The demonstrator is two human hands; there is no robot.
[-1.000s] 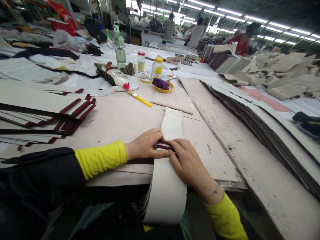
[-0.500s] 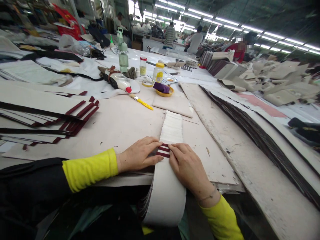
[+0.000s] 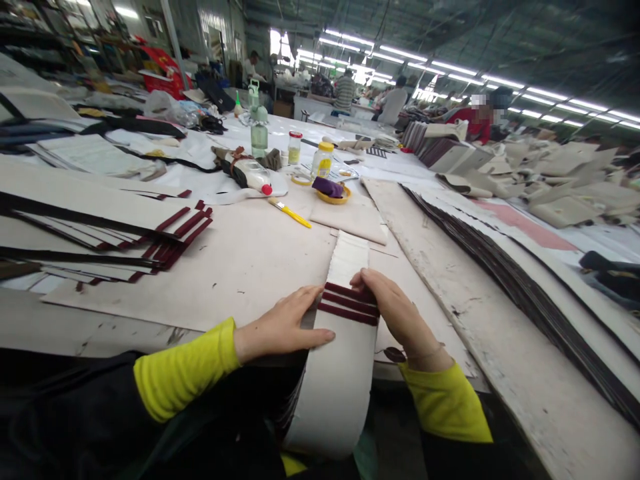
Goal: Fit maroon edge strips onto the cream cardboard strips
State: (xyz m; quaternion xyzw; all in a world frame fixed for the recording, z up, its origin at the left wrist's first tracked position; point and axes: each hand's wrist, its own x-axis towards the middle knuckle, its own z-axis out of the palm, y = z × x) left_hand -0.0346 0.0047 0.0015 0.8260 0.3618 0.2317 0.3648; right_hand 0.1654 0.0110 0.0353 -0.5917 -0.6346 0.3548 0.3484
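Observation:
A stack of long cream strips (image 3: 335, 373) bends off the table edge toward me, its maroon end edges (image 3: 350, 303) fanned out in steps. My left hand (image 3: 285, 327) lies flat with fingers stretched, pressing the stack's left side. Along the right side my right hand (image 3: 395, 310) is curled, its fingertips gripping the fanned maroon ends at the top. More cream strips (image 3: 350, 257) run on beyond my hands. Both sleeves are yellow.
Fanned cream pieces with maroon ends (image 3: 165, 233) lie at the left. A yellow-handled brush (image 3: 290, 213), a yellow dish with purple cloth (image 3: 330, 190), jars and a green bottle (image 3: 259, 127) stand behind. Long dark-edged boards (image 3: 500, 267) run along the right. People work far back.
My hands have spread apart from the middle to the stack's two sides, and several maroon edges now show fanned out between them. The view has tilted up a little.

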